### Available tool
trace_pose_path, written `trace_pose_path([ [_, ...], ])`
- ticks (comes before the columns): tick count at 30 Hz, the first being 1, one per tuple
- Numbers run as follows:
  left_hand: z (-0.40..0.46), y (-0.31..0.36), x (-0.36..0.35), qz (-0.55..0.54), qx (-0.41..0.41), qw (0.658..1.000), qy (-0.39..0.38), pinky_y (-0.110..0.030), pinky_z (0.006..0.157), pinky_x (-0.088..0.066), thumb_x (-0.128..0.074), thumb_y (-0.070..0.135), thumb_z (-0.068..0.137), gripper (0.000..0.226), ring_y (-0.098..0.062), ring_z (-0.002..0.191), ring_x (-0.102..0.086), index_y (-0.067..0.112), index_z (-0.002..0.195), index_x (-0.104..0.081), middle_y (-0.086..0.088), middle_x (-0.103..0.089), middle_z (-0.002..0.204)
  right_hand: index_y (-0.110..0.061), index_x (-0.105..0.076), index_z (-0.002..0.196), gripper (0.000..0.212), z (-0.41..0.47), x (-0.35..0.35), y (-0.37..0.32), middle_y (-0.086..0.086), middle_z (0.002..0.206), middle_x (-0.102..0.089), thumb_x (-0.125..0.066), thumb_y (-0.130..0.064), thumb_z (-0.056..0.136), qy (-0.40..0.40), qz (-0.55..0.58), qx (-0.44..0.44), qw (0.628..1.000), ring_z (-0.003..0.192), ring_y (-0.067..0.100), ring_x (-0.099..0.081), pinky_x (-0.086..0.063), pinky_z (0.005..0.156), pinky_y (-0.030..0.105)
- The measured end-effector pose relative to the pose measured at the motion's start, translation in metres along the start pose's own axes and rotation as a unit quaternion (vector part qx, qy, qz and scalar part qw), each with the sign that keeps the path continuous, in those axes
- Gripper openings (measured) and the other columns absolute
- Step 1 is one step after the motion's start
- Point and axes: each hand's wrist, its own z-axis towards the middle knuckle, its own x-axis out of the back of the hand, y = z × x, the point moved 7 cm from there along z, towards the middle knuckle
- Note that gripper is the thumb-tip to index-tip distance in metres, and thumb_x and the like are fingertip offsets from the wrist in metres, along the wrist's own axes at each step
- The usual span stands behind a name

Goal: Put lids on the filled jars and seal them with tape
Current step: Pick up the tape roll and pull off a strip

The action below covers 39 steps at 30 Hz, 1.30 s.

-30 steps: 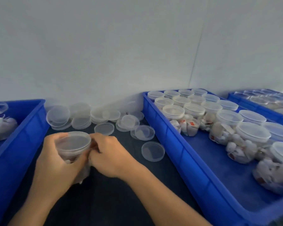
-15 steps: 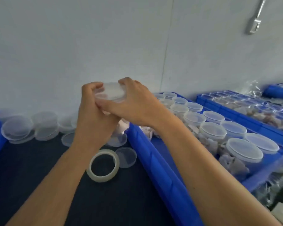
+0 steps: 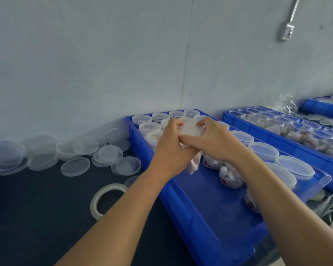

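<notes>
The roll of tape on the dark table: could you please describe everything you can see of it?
The roll of tape is a pale, translucent ring with a wide open core, lying flat on the dark table, left of the blue bin. Neither hand touches it; the left forearm crosses over its near right part, hiding that section. A loose clear lid lies just beyond it.

Both hands, left hand point(image 3: 169, 150) and right hand point(image 3: 215, 143), now hold the lidded jar point(image 3: 190, 127) above the blue bin point(image 3: 210, 217), no longer over the dark table. The jar sits among that bin's capped jars.
</notes>
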Motion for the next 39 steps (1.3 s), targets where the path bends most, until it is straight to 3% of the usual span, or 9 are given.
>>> trace_pose_path([
  [4, -0.004, -0.019, -0.012, 0.158, 0.028, 0.986, -0.055, -0.045, 0.087, -0.059, -0.074, 0.052, 0.079, 0.069, -0.020, 0.107, -0.067, 0.028, 0.134, -0.042, 0.005, -0.068, 0.121, -0.025, -0.052, 0.114, 0.068, 0.003, -0.025, 0.025, -0.017, 0.091, -0.054, -0.073, -0.064, 0.063, -0.064, -0.061, -0.025, 0.996, 0.081, -0.002, -0.052, -0.037, 0.060, 0.024],
  [6, -0.005, -0.022, -0.013, 0.250, 0.032, 0.965, -0.071, -0.049, 0.089, -0.057, -0.075, 0.053, 0.083, 0.066, -0.030, 0.111, -0.065, 0.024, 0.134, -0.044, -0.003, -0.065, 0.126, -0.024, -0.050, 0.115, 0.062, 0.004, -0.035, 0.031, -0.014, 0.093, -0.055, -0.074, -0.062, 0.071, -0.093, -0.079, -0.033, 0.992, 0.082, 0.001, -0.054, -0.038, 0.061, 0.024],
  [11, -0.002, -0.024, -0.016, 0.303, 0.023, 0.950, -0.072, -0.048, 0.089, -0.056, -0.074, 0.047, 0.087, 0.059, -0.035, 0.115, -0.062, 0.016, 0.130, -0.047, -0.013, -0.062, 0.125, -0.016, -0.054, 0.125, 0.082, 0.006, -0.048, 0.032, 0.001, 0.112, -0.066, -0.061, -0.063, 0.058, -0.135, -0.086, -0.049, 0.986, 0.094, 0.016, -0.064, -0.048, 0.073, 0.032],
  [18, -0.003, -0.028, -0.007, 0.329, 0.016, 0.943, -0.051, -0.036, 0.086, -0.047, -0.082, 0.031, 0.081, 0.058, -0.033, 0.117, -0.052, 0.011, 0.126, -0.052, -0.015, -0.057, 0.122, -0.010, -0.054, 0.138, 0.060, 0.007, -0.057, 0.018, 0.012, 0.144, -0.054, -0.064, -0.047, 0.092, -0.150, -0.144, -0.030, 0.978, 0.121, 0.027, -0.057, -0.048, 0.101, 0.040],
  [21, -0.005, -0.028, 0.002, 0.321, 0.001, 0.946, -0.053, -0.037, 0.091, -0.051, -0.087, 0.031, 0.075, 0.056, -0.029, 0.115, -0.049, 0.014, 0.119, -0.056, -0.012, -0.055, 0.120, -0.013, -0.057, 0.125, 0.035, 0.002, -0.062, 0.000, 0.015, 0.140, -0.057, -0.057, -0.038, 0.100, -0.176, -0.169, -0.012, 0.970, 0.112, 0.024, -0.055, -0.043, 0.093, 0.035],
  [24, -0.010, -0.025, 0.019, 0.276, -0.019, 0.961, -0.026, -0.036, 0.094, -0.051, -0.081, 0.033, 0.082, 0.051, -0.027, 0.118, -0.053, 0.013, 0.124, -0.060, -0.010, -0.057, 0.127, -0.010, -0.057, 0.128, 0.041, 0.001, -0.061, -0.024, 0.016, 0.135, -0.062, -0.057, -0.037, 0.097, -0.147, -0.205, 0.011, 0.968, 0.117, 0.031, -0.061, -0.049, 0.095, 0.039],
  [31, -0.044, -0.022, 0.121, 0.215, 0.005, 0.971, 0.107, -0.028, 0.067, -0.044, -0.066, 0.024, 0.087, 0.031, -0.011, 0.085, -0.064, 0.022, 0.117, -0.060, 0.009, -0.067, 0.097, -0.014, -0.060, 0.126, 0.031, -0.018, -0.094, -0.141, 0.011, 0.125, -0.062, -0.052, -0.027, 0.098, -0.061, -0.139, 0.198, 0.968, 0.115, 0.033, -0.060, -0.050, 0.096, 0.045],
  [36, -0.134, -0.063, 0.218, 0.187, 0.101, 0.954, 0.213, -0.019, 0.074, -0.051, -0.067, 0.026, 0.086, 0.024, -0.002, 0.088, -0.067, 0.043, 0.101, -0.059, 0.017, -0.071, 0.097, -0.031, -0.061, 0.115, 0.023, -0.069, -0.186, -0.203, 0.000, 0.114, -0.071, -0.049, -0.044, 0.099, -0.187, -0.068, 0.249, 0.948, 0.102, 0.029, -0.066, -0.056, 0.090, 0.047],
  [39, -0.197, -0.112, 0.248, 0.169, 0.206, 0.936, 0.228, -0.029, 0.072, -0.056, -0.065, 0.015, 0.092, 0.013, -0.007, 0.084, -0.068, 0.028, 0.094, -0.068, 0.009, -0.073, 0.091, -0.039, -0.060, 0.116, 0.030, -0.110, -0.254, -0.203, -0.003, 0.115, -0.069, -0.043, -0.058, 0.100, -0.283, -0.084, 0.240, 0.925, 0.105, 0.027, -0.066, -0.054, 0.091, 0.047],
])
